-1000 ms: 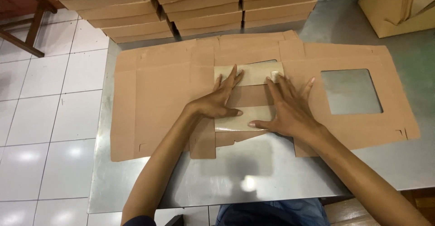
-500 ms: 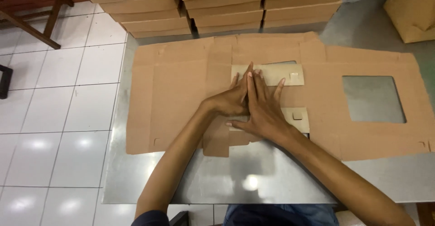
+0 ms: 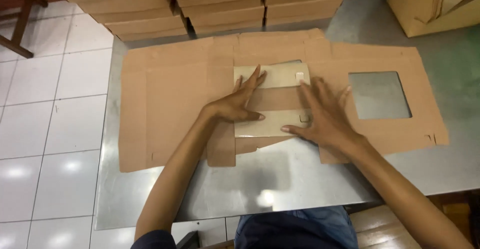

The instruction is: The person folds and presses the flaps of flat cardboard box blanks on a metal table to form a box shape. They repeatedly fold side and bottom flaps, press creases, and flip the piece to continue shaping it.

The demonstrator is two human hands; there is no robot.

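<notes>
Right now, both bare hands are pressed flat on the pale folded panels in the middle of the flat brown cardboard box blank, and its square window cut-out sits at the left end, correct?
Not quite. Both the left hand and right hand do press flat on the pale folded panels of the flat brown cardboard box blank, but the head view shows the square window cut-out at the right end, not the left.

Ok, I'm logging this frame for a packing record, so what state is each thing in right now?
Flat box blank: unfolded, lying flat on the metal table.
Window cut-out: open, table showing through.
Pale folded flaps: pressed down at the blank's middle.
Left hand: flat, palm down on the flaps.
Right hand: flat, fingers spread, pressing the flaps.
Stacked flat cartons: piled at the table's far edge.
</notes>
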